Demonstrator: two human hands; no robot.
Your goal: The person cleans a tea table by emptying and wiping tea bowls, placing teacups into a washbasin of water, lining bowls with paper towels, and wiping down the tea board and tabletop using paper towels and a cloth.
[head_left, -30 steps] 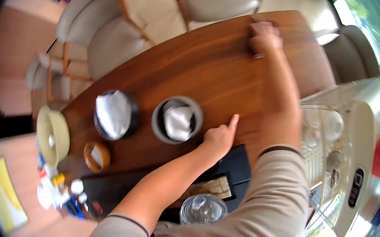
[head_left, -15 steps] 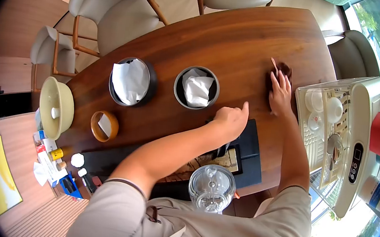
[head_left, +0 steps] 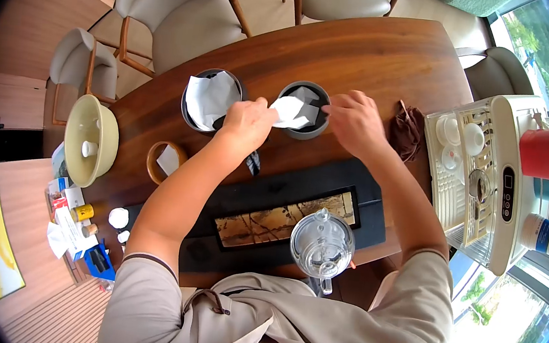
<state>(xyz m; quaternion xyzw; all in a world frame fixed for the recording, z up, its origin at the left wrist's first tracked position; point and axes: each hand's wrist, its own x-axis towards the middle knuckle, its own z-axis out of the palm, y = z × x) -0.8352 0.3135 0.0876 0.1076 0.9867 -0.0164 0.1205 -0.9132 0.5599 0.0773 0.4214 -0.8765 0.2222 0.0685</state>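
My left hand point(head_left: 247, 126) is closed between the two dark round bowls, its fingertips on a crumpled white tissue point(head_left: 289, 112). A dark, shiny strip point(head_left: 253, 163) hangs below this hand; what it belongs to is hidden. The tissue lies over the left part of the right bowl point(head_left: 311, 132), which holds more white tissue. My right hand point(head_left: 359, 123) has its fingers curled in at that bowl's right rim; what they pinch, if anything, is hidden. Behind my left hand, the left bowl point(head_left: 188, 111) has white tissue point(head_left: 211, 96) in it.
A crumpled brown cloth point(head_left: 406, 132) lies right of my right hand, beside a cream dish rack point(head_left: 520, 172). A glass teapot point(head_left: 322, 243) stands near my body by a black tray point(head_left: 372, 210). At left are a wooden ring-shaped bowl point(head_left: 151, 163) and a cream basin point(head_left: 109, 146).
My right hand has left the brown cloth and moved left to the right bowl. My left hand has moved left and up to the tissue there. The view has shifted a little.
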